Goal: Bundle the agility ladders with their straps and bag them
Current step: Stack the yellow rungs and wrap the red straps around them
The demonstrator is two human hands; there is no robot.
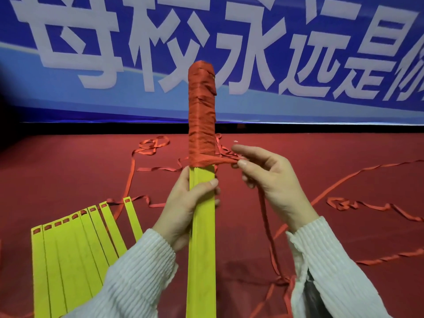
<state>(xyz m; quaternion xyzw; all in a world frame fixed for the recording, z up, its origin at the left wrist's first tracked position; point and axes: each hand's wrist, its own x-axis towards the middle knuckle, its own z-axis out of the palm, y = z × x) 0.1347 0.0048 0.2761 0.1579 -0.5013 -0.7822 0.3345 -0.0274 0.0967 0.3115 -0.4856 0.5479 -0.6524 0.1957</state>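
A stack of yellow ladder rungs [203, 237] stands upright in the middle of the view. Its upper half is wound in red strap [202, 118]. My left hand [188, 207] grips the bare yellow part just under the wrapping, thumb across the front. My right hand [268, 180] pinches the strap where it leaves the bundle's right side, pulling it taut; more strap hangs down past my palm. A second set of yellow rungs [75, 249] lies fanned on the red surface at lower left, red strap threaded through their end slots.
Loose red strap [358, 205] trails in loops over the red cloth surface [344, 152] on both sides and behind the bundle. A blue banner with large white characters [298, 53] hangs at the back. No bag shows.
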